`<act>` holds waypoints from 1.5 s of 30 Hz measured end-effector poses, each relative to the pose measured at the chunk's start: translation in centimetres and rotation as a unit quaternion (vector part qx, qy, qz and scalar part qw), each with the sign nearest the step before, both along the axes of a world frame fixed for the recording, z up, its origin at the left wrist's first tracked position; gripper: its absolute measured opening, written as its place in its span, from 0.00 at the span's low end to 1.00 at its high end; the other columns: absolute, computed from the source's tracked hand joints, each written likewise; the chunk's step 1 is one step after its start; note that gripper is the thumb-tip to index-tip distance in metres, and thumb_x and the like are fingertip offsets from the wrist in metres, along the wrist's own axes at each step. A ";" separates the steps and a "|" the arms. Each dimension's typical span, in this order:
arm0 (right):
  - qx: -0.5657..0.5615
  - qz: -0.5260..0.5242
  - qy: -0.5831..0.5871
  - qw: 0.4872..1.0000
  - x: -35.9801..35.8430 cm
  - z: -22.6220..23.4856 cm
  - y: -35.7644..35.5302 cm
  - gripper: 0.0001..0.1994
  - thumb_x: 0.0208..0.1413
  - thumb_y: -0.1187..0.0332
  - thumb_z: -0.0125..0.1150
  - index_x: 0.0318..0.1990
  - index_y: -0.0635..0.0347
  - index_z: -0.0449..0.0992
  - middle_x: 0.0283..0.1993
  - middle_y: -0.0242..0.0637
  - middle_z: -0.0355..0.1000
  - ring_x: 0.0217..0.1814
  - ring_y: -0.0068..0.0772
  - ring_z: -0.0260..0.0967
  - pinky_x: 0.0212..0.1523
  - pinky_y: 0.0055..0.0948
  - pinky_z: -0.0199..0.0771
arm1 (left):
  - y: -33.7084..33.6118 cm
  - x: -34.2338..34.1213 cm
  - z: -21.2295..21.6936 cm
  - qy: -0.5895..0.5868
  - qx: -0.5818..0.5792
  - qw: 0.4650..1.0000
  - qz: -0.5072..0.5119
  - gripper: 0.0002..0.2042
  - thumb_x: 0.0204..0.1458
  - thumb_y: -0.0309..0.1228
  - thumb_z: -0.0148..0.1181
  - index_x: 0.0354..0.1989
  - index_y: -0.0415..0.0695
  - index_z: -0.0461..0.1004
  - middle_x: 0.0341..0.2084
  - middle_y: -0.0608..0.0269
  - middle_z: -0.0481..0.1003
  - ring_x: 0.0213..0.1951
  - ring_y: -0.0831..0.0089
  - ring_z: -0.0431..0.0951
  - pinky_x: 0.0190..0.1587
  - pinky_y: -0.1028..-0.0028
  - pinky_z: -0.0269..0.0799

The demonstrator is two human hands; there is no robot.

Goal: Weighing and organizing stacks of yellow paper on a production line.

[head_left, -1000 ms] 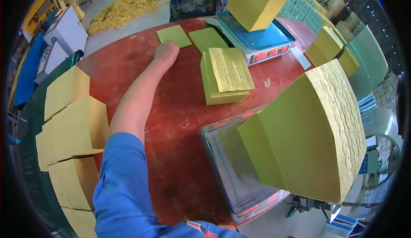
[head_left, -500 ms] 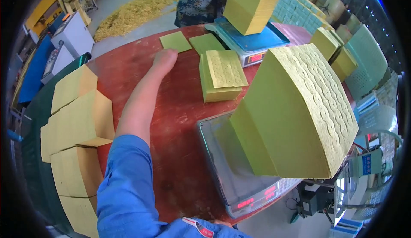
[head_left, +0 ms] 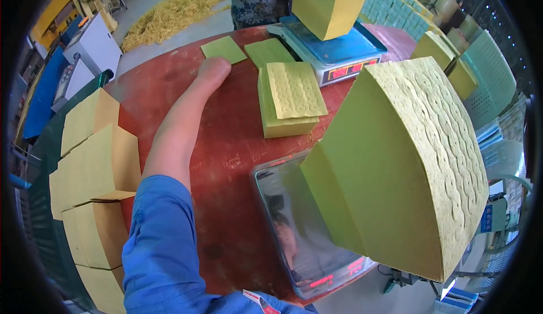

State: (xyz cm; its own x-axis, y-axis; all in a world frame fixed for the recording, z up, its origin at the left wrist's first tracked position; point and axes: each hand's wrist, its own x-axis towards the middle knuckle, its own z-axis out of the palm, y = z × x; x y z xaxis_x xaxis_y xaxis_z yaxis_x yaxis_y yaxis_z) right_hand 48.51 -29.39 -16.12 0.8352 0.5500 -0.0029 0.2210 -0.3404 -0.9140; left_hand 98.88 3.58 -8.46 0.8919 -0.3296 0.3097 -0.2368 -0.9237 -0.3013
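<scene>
My left arm, in a blue sleeve, reaches across the red table. My left hand is curled beside the near edge of a thin yellow-green sheet; its fingertips are hidden. At the right, a big stack of yellow paper, its top sheet patterned with rows of rings, leans over the near scale, much of whose shiny plate is bare. My right hand is out of sight. A shorter paper stack with a ring-patterned sheet on top stands mid-table, in front of another flat sheet.
Several tan paper blocks line the left table edge. Across the table, a person in camouflage clothing has a hand on a yellow stack over a blue-topped scale. Yellow shreds lie on the floor beyond. More stacks stand far right.
The big paper stack has shifted right and toward me, baring more of the near scale's plate. My left hand stays beside the sheet. The view has shifted slightly.
</scene>
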 end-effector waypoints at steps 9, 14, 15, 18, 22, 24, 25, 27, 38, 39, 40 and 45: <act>0.042 0.058 -0.061 0.996 0.5 1.0 0.9 0.14 0.51 0.72 0.58 0.46 0.64 0.76 0.43 0.44 0.74 0.43 0.42 0.76 0.45 0.34 0.76 | -1.1 -12.1 0.6 -0.093 -0.014 0.994 -0.061 0.03 0.42 0.25 0.55 0.22 0.45 0.76 0.21 0.56 0.75 0.26 0.60 0.79 0.26 0.62 0.76; 0.076 0.121 -0.055 0.988 -4.7 3.0 -0.8 0.14 0.51 0.72 0.58 0.46 0.64 0.76 0.42 0.44 0.74 0.42 0.42 0.76 0.44 0.33 0.76 | -3.7 -32.9 1.3 -0.004 -0.074 0.997 0.016 0.03 0.41 0.25 0.58 0.26 0.44 0.73 0.28 0.59 0.72 0.34 0.63 0.75 0.30 0.62 0.73; 0.081 0.136 -0.048 0.986 -6.4 3.4 -1.4 0.13 0.51 0.72 0.58 0.45 0.64 0.76 0.42 0.44 0.74 0.42 0.42 0.76 0.44 0.33 0.76 | -4.6 -37.4 1.4 0.016 -0.113 0.993 0.030 0.05 0.41 0.25 0.59 0.28 0.44 0.73 0.29 0.59 0.72 0.35 0.62 0.75 0.30 0.62 0.73; 0.116 0.178 -0.173 0.962 -7.3 5.7 -2.6 0.11 0.53 0.76 0.57 0.44 0.65 0.76 0.37 0.46 0.73 0.39 0.43 0.76 0.40 0.33 0.76 | -9.4 -50.3 3.9 0.009 -0.161 0.984 0.074 0.07 0.40 0.21 0.60 0.30 0.41 0.73 0.33 0.56 0.74 0.35 0.57 0.76 0.33 0.61 0.74; 0.163 0.130 0.016 0.978 -8.6 8.6 -3.6 0.11 0.52 0.78 0.57 0.44 0.67 0.75 0.33 0.45 0.73 0.36 0.40 0.76 0.36 0.33 0.76 | -14.6 -62.8 4.2 0.020 -0.198 0.969 0.147 0.10 0.39 0.21 0.61 0.33 0.40 0.74 0.40 0.54 0.75 0.36 0.58 0.77 0.35 0.63 0.75; 0.088 0.111 0.276 0.951 -10.8 9.5 -5.9 0.10 0.57 0.74 0.55 0.44 0.68 0.76 0.34 0.41 0.75 0.37 0.36 0.76 0.38 0.33 0.77 | -17.8 -67.4 4.6 0.010 -0.181 0.974 0.138 0.09 0.41 0.24 0.60 0.33 0.42 0.73 0.43 0.56 0.75 0.32 0.62 0.78 0.33 0.66 0.76; 0.105 0.110 0.392 0.907 -11.3 9.0 -7.1 0.14 0.62 0.69 0.53 0.51 0.67 0.72 0.39 0.40 0.76 0.38 0.35 0.76 0.38 0.34 0.77 | -19.6 -69.5 4.3 0.014 -0.240 0.958 0.155 0.08 0.43 0.24 0.60 0.33 0.40 0.73 0.44 0.54 0.75 0.33 0.61 0.78 0.33 0.65 0.75; 0.160 0.068 0.529 0.831 -11.5 8.3 -8.5 0.16 0.63 0.67 0.52 0.55 0.67 0.69 0.41 0.42 0.75 0.37 0.37 0.76 0.38 0.34 0.77 | -22.8 -72.8 3.9 0.022 -0.277 0.945 0.174 0.08 0.43 0.24 0.60 0.33 0.40 0.73 0.45 0.53 0.75 0.34 0.60 0.78 0.34 0.64 0.75; 0.124 0.098 0.482 0.862 -11.0 8.5 -8.7 0.16 0.62 0.68 0.54 0.54 0.65 0.66 0.45 0.44 0.74 0.35 0.36 0.78 0.33 0.31 0.79 | -29.1 -75.2 2.4 -0.087 -0.820 0.455 0.335 0.19 0.55 0.24 0.55 0.56 0.37 0.66 0.43 0.55 0.76 0.41 0.69 0.78 0.42 0.68 0.75; 0.120 0.115 0.497 0.852 -10.9 8.2 -8.6 0.17 0.61 0.67 0.55 0.55 0.66 0.66 0.45 0.44 0.74 0.36 0.36 0.77 0.33 0.31 0.79 | -27.5 -75.4 1.8 0.008 -0.875 0.376 0.305 0.17 0.56 0.25 0.54 0.55 0.36 0.67 0.43 0.55 0.76 0.40 0.69 0.78 0.42 0.69 0.76; 0.114 0.132 0.510 0.842 -10.5 7.9 -8.6 0.19 0.61 0.67 0.55 0.56 0.66 0.65 0.45 0.43 0.74 0.37 0.35 0.77 0.34 0.31 0.79 | -26.5 -75.3 1.4 0.102 -0.914 0.286 0.269 0.16 0.57 0.26 0.53 0.53 0.35 0.67 0.42 0.56 0.76 0.40 0.70 0.78 0.43 0.70 0.76; 0.122 0.100 0.317 0.935 -10.6 4.9 -8.4 0.19 0.56 0.63 0.61 0.50 0.68 0.72 0.36 0.48 0.75 0.35 0.39 0.77 0.32 0.35 0.77 | -24.7 -74.8 1.2 0.199 -0.841 0.392 0.317 0.08 0.56 0.30 0.55 0.38 0.38 0.75 0.25 0.63 0.75 0.23 0.77 0.72 0.27 0.77 0.68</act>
State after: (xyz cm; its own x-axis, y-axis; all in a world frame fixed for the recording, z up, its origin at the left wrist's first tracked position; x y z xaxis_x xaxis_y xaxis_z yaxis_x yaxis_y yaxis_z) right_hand 37.95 -37.82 -11.26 0.5889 0.7439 -0.3160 -0.3545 -0.1137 -0.9281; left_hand 24.06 -21.09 -7.29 0.7176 0.3691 -0.5906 0.4807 0.3512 0.8035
